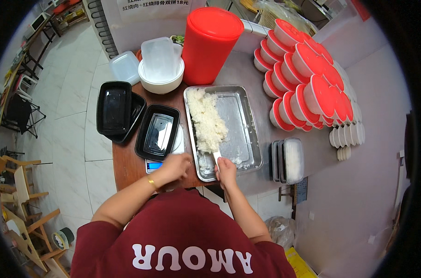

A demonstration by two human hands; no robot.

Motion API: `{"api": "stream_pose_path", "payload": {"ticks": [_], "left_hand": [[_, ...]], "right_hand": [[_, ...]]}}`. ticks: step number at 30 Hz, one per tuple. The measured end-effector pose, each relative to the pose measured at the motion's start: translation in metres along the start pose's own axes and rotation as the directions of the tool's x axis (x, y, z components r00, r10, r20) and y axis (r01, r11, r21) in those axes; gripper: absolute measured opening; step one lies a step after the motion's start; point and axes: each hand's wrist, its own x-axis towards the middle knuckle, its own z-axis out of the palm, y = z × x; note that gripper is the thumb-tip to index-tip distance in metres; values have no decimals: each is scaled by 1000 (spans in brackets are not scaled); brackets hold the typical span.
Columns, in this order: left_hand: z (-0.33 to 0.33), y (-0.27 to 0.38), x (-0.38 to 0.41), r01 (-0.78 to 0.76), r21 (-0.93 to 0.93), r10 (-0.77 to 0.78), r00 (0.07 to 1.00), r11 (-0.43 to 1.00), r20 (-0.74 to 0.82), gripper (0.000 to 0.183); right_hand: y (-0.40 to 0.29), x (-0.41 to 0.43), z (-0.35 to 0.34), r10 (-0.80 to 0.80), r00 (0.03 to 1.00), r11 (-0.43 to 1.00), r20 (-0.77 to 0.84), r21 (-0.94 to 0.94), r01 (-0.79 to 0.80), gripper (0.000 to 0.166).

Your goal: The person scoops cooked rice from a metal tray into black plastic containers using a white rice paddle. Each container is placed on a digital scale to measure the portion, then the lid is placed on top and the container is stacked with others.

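My right hand point(226, 170) grips the white handle point(217, 155) of a rice paddle, whose blade is buried in cooked white rice point(205, 116). The rice is heaped along the left side of a shallow metal tray point(236, 118), with loose grains stuck to the bare right part. My left hand point(177, 166) is blurred, just left of the tray's near corner. It is beside a digital kitchen scale point(154, 165) with a lit blue display. A black plastic food container point(158, 132) sits on the scale and looks bare inside.
More black containers point(114, 107) are stacked at the left table edge. Behind them stand white bowls point(161, 85) holding clear lids point(158, 57). A tall red canister point(210, 48) rises behind the tray. Stacked red-lidded bowls point(321, 93) and filled lidded boxes point(293, 161) occupy the right side.
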Motion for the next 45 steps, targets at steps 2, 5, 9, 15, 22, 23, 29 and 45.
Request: {"api": "stream_pose_path", "payload": {"ticks": [2,5,9,15,22,23,29,45], "left_hand": [[-44,-1,-15,-185,541,453,788,820,-418,19],[-102,-26,-27,181,785,582,578,592,-572,24],[-118,-62,-9,226,746,408,720,626,-561,19],[-117,-33,-8,-101,307,263,795,946,-547,21],[-50,32,29,-218,-363,133,960,906,-246,25],[-35,42,35,-215,-434,136,969,875,-206,25],[-1,68,33,-212,-533,163,977,819,-137,19],[-4,53,24,-225,-634,206,973,740,-105,16]], "right_hand": [[2,-1,-12,-29,999,999,-23,18,29,23],[-5,-5,-18,-40,999,999,-2,36,40,24],[-18,-15,-32,-42,998,999,-37,-5,42,25],[-43,-34,-58,-70,994,997,-81,-17,69,23],[-100,-77,-31,-358,925,924,-128,-194,330,19],[-101,-80,-28,-424,893,887,-153,-267,376,19],[-85,-82,-11,-777,625,265,76,-861,434,25],[-105,-101,-23,-813,523,70,258,-847,527,25]]}}
